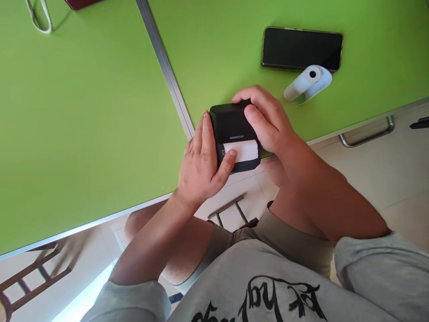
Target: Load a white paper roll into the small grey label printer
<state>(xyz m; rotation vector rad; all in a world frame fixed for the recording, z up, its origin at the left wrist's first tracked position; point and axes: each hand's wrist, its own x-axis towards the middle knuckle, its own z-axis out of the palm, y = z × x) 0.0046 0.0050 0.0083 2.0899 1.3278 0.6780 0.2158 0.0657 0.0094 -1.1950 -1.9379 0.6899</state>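
Between my two hands is a black label printer (228, 123) with small lettering on its top, held at the table's near edge. White paper (246, 151) shows in the opening at its near side. My left hand (203, 165) grips the printer's left side, its thumb lying over the left part of the paper. Wrapped around the right side and far corner is my right hand (266, 118), with the thumb on top. A roll of white paper (300, 83), partly unwound, lies to the right of my right hand.
Beyond the paper roll, a dark-screened phone (301, 48) lies on the green table (100, 112). A metal strip (164, 62) runs across the tabletop. At the far left are a white cord loop (50, 24) and a dark red object (80, 3). A metal handle (368, 136) sits below the right edge.
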